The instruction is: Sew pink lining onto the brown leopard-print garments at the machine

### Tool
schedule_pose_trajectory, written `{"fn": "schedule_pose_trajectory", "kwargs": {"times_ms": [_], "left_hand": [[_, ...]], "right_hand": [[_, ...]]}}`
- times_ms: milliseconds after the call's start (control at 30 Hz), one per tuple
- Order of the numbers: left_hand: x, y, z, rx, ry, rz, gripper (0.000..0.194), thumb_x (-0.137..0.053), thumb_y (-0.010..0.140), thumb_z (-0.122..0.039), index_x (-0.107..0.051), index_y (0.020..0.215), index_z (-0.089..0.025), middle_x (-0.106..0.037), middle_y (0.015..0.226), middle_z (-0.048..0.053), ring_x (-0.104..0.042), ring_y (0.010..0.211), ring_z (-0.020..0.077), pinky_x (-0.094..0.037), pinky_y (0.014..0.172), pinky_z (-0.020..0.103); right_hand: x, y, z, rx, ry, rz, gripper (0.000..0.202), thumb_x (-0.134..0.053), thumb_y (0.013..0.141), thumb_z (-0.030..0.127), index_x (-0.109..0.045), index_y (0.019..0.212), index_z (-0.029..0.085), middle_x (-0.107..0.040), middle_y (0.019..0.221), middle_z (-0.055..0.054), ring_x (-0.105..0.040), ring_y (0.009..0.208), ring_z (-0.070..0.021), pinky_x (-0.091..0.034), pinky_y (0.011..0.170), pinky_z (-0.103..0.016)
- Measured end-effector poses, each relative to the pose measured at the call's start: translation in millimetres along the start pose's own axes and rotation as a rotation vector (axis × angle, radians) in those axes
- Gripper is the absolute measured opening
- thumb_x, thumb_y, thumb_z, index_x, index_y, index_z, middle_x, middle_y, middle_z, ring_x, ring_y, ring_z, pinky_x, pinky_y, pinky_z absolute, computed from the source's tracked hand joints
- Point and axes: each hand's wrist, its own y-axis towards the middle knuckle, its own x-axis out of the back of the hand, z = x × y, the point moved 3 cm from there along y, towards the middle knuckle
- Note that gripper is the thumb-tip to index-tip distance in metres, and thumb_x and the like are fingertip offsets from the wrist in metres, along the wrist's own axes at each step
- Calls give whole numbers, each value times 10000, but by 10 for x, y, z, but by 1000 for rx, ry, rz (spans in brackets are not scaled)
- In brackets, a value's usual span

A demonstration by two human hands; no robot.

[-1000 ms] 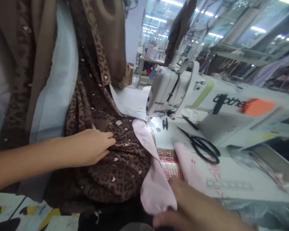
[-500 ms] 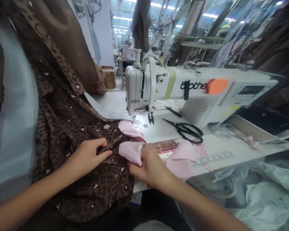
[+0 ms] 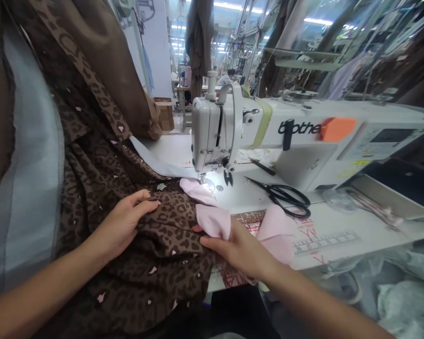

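Observation:
Brown leopard-print fabric [image 3: 169, 219] with small pink and white marks spreads over the left of the sewing table and hangs off its front. My left hand [image 3: 118, 226] pinches a fold of it between thumb and fingers. In my right hand [image 3: 249, 249], a pink fabric strip [image 3: 215, 220] is gripped, the thumb pressed near the brown fabric's right edge. Pink fabric also runs back to the needle area [image 3: 202, 178] of a white sewing machine [image 3: 212, 129]. Whether its end is under the presser foot is too small to tell.
Black scissors [image 3: 286, 197] and small thread snips [image 3: 228, 178] lie right of the needle. More pink fabric [image 3: 277, 235] rests beside my right hand. An open box [image 3: 392, 193] stands at the right. Behind, a person [image 3: 228, 77] sits among hanging garments.
My right hand has moved right with the pink strip. My left hand has lifted a fold, and the brown fabric between the hands is now raised and stretched. The view has shifted slightly left.

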Motion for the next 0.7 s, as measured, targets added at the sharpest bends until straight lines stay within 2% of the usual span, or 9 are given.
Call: {"fn": "schedule_pose_trajectory", "kwargs": {"times_ms": [100, 167, 233, 300, 400, 467, 567, 633, 700], "left_hand": [[-33, -17, 66, 125, -116, 84, 324, -668, 685, -389, -416, 680, -186, -522, 630, -47, -554, 589, 111, -474, 540, 206], [-32, -38, 114, 153, -73, 167, 327, -690, 700, -436, -495, 778, -186, -572, 688, -37, -591, 637, 132, -498, 571, 223], [-12, -59, 160, 148, 36, 272, 383, -714, 703, -427, -547, 966, -204, -647, 815, -8, -647, 760, 175, -535, 657, 261], [18, -73, 185, 87, 149, 353, 507, -728, 695, -361, -525, 1140, -228, -680, 994, 36, -660, 915, 225, -550, 755, 310], [47, -71, 177, -72, 280, 344, 538, -696, 699, -309, -531, 1205, -227, -644, 1171, 73, -619, 1060, 271, -516, 894, 384], [46, -57, 168, -158, 357, 278, 486, -673, 703, -324, -574, 1168, -221, -640, 1185, 71, -601, 1094, 280, -466, 971, 414], [38, -19, 186, -166, 451, 219, 424, -652, 690, -357, -616, 1091, -223, -663, 1137, 64, -599, 1091, 295, -453, 977, 434], [62, 13, 201, -138, 515, 202, 382, -642, 690, -380, -623, 1037, -222, -669, 1117, 61, -606, 1074, 298, -474, 941, 421], [109, 34, 197, -124, 643, 209, 340, -625, 719, -390, -607, 1006, -208, -697, 1004, 61, -649, 960, 290, -504, 861, 395]], "right_hand": [[63, -17, -34, -17, -205, 21, 204, -567, 814, 206, -633, 990, 127, -594, 650, -14, -491, 474, -118, -388, 445, -220], [87, -22, -38, 112, -507, -2, 119, -560, 792, 157, -652, 855, 118, -603, 649, -43, -548, 547, -152, -450, 533, -254], [88, -38, -52, 269, -828, -15, 95, -562, 754, 127, -647, 711, 116, -630, 738, -101, -587, 658, -198, -483, 632, -307], [91, -79, -62, 424, -986, -33, 108, -555, 744, 131, -643, 685, 113, -636, 857, -151, -596, 791, -253, -497, 718, -361], [115, -190, -18, 654, -916, -55, 171, -496, 833, 176, -643, 882, 106, -614, 1045, -168, -536, 1035, -285, -448, 918, -413], [101, -265, -6, 732, -873, 66, 225, -433, 901, 223, -614, 974, 112, -612, 1083, -146, -513, 1077, -259, -389, 1000, -416], [41, -343, -64, 776, -921, 292, 311, -409, 943, 371, -606, 888, 138, -640, 940, -106, -547, 901, -225, -437, 908, -400], [13, -361, -121, 817, -981, 328, 392, -442, 927, 474, -582, 745, 157, -621, 808, -75, -524, 779, -204, -462, 798, -373], [-3, -365, -157, 875, -1028, 310, 419, -480, 909, 500, -543, 662, 168, -597, 765, -53, -499, 740, -188, -459, 753, -349]]}}
